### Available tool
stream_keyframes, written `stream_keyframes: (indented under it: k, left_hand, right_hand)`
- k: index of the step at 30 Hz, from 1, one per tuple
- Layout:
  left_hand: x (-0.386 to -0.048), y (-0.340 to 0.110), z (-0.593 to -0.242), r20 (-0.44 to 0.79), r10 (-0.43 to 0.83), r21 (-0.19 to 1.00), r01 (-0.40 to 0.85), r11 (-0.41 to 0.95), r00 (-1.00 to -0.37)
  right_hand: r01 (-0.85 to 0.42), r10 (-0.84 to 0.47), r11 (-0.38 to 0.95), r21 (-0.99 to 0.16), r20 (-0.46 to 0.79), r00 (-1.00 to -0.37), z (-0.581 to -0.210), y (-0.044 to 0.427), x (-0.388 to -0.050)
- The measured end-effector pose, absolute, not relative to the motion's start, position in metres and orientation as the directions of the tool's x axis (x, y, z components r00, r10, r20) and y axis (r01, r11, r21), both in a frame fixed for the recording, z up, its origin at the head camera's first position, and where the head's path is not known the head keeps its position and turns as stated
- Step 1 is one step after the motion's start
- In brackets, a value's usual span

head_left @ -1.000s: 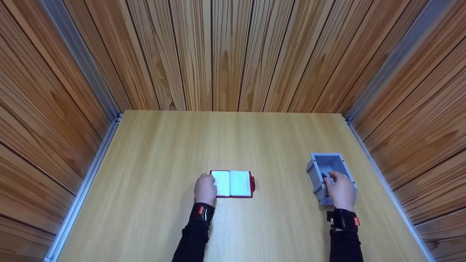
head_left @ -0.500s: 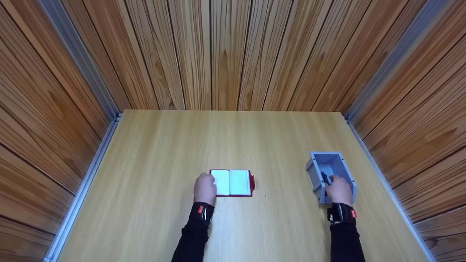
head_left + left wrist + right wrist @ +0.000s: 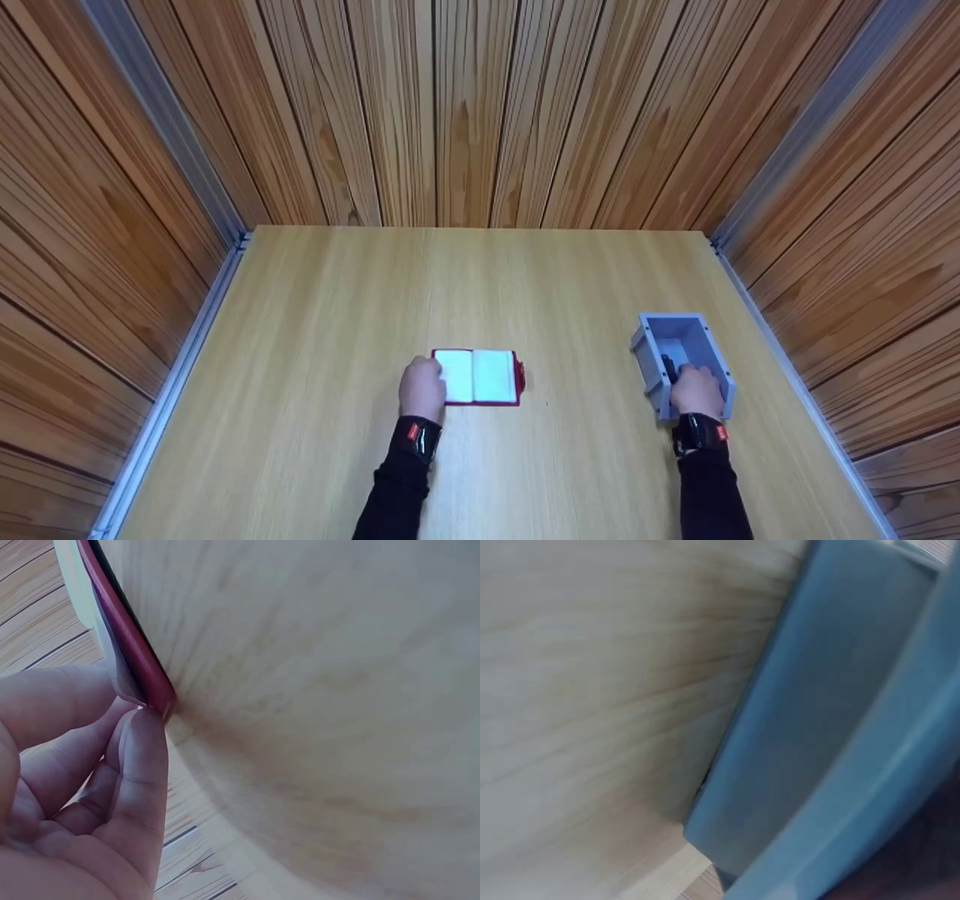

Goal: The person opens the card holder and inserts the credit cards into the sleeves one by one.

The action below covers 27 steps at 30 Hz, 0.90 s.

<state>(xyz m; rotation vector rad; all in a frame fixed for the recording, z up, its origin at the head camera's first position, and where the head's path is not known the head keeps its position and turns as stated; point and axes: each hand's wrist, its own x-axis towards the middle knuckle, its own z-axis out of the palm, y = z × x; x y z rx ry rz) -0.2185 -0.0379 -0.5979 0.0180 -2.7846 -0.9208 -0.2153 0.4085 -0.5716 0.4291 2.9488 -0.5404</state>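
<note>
An open notebook [image 3: 494, 376] with blank white pages and a red cover lies near the middle of the table. My left hand [image 3: 422, 388] pinches its left edge; the left wrist view has the thumb and fingers at the corner of the pages and red cover [image 3: 133, 649]. On the right stands a grey-blue box [image 3: 679, 327]. Inside it reaches my right hand [image 3: 697, 391], its fingertips hidden. Beside those fingers is a dark, narrow object [image 3: 669, 367] whose kind is unclear. The right wrist view is filled mostly by the box wall [image 3: 795, 712].
The light wooden table [image 3: 337, 300] is bounded by wood-plank walls [image 3: 465, 112] at the back and both sides. Metal rails [image 3: 176, 382] run along its side edges. A red tab [image 3: 519, 379] sticks out from the notebook's right side.
My right hand has lowered deeper into the box, and its fingertips have dropped out of sight. The left hand and the notebook have stayed in place.
</note>
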Motion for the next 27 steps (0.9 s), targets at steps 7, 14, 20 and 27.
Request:
stream_keyframes:
  k: [7, 14, 20, 27]
  left_hand:
    - [-0.22, -0.038, -0.599, 0.189, -0.085, 0.581, 0.041, 0.813, -0.978]
    - [-0.221, -0.037, -0.599, 0.146, -0.094, 0.577, 0.008, 0.816, -0.985]
    - [-0.219, -0.036, -0.599, 0.133, -0.097, 0.581, -0.001, 0.814, -0.986]
    - [-0.219, -0.037, -0.599, 0.181, -0.085, 0.571, 0.034, 0.82, -0.98]
  right_hand:
    - [0.302, 0.245, 0.901, -0.312, -0.208, -0.947, -0.565, 0.407, -0.219]
    - [0.31, 0.245, 0.907, -0.285, -0.241, -0.939, -0.564, 0.409, -0.222]
    - [0.322, 0.257, 0.907, -0.271, -0.247, -0.934, -0.566, 0.41, -0.226]
    - [0.334, 0.274, 0.902, -0.275, -0.233, -0.933, -0.564, 0.408, -0.227]
